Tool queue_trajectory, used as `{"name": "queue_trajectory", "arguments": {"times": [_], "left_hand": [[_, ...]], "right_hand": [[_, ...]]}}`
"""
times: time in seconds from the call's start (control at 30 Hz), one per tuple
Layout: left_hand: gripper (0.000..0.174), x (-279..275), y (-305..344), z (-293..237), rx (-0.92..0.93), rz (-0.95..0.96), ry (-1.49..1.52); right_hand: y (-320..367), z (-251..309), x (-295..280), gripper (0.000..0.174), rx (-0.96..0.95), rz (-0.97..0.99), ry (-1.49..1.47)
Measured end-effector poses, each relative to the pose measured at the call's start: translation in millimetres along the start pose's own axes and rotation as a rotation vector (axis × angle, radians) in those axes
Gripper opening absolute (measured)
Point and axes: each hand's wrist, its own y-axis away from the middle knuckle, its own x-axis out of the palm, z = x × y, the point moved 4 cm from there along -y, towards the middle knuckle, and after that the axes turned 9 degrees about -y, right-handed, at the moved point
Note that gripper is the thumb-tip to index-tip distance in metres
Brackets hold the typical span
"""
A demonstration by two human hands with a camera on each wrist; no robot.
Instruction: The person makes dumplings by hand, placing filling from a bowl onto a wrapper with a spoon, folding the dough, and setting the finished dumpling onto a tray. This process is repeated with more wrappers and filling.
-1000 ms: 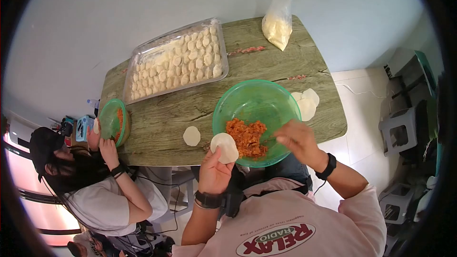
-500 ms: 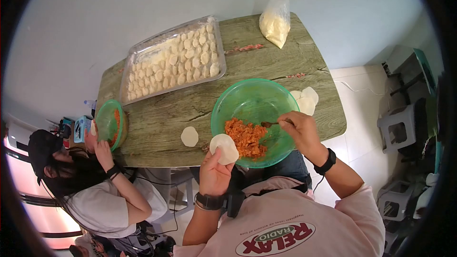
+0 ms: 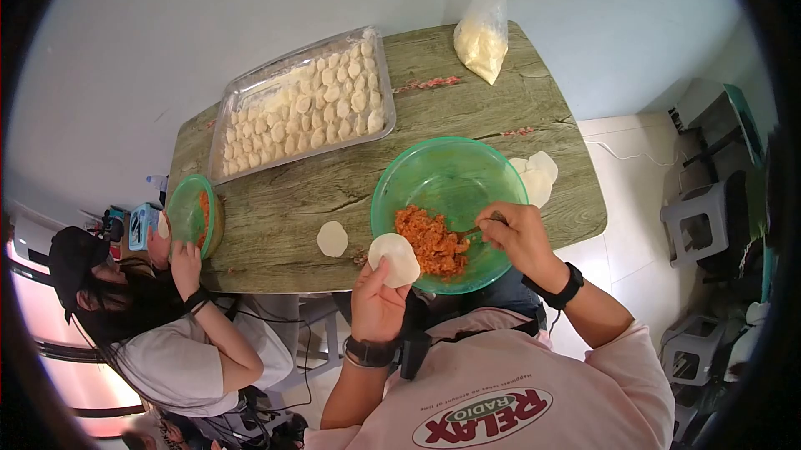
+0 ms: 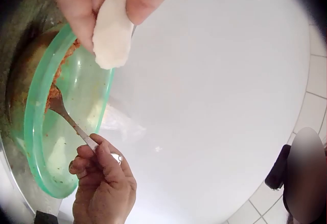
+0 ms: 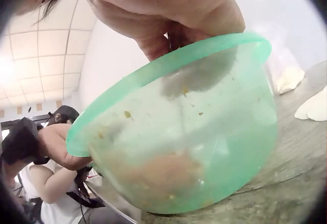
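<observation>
My left hand (image 3: 377, 312) holds a round, pale dumpling wrapper (image 3: 395, 260) at the near left rim of a green bowl (image 3: 446, 170). In the left wrist view the wrapper (image 4: 113, 32) is pinched between thumb and fingers, bending slightly. Orange-red minced filling (image 3: 430, 241) lies in the bowl's near left part. Over the bowl's right side, my right hand (image 3: 524, 237) grips the handle of a metal spoon (image 4: 76, 126). The spoon's head is down in the filling and partly covered by it. From the right wrist, the bowl wall hides much of the inside.
A single wrapper (image 3: 332, 239) lies left of the bowl, several more wrappers (image 3: 536, 175) to its right. Behind stand a metal tray (image 3: 292, 158) of dumplings and a bag of pale powder (image 3: 482, 50). At left, another person (image 3: 192, 350) works over a second green bowl (image 3: 188, 200).
My right hand has come in over the bowl and turned, moving the spoon leftward into the filling. The left hand stays nearly still with the wrapper.
</observation>
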Motion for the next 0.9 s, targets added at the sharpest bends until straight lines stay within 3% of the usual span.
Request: {"name": "queue_trajectory", "arguments": {"times": [0.17, 0.5, 0.7, 0.8, 0.87, 0.9], "left_hand": [[0.030, -2.3, -0.8, 0.2, -0.005, 0.010, 0.001], [0.034, 4.7, 2.0, -5.3, -0.054, 0.052, 0.001], [0.043, 35.7, 7.7, -2.4, -0.134, 0.186, -0.028], [0.045, 50.8, 10.1, -1.3, -0.161, 0.244, -0.007], [0.046, 57.5, 12.8, -2.7, -0.166, 0.269, 0.004], [0.045, 60.2, 14.7, -3.5, -0.176, 0.278, 0.024]], "right_hand": [[-5.2, -16.0, -3.5, 0.011, 0.276, 0.018, -0.316], [-1.4, -10.6, -27.2, 0.014, 0.389, -0.036, -0.623], [24.7, 24.0, -27.5, 0.016, 0.188, -0.086, -0.762], [42.2, 37.4, -20.2, 0.017, 0.014, -0.052, -0.520], [50.5, 50.9, -13.6, 0.017, -0.275, 0.070, -0.167], [53.0, 55.0, -10.1, 0.020, -0.566, 0.092, 0.073]]}}
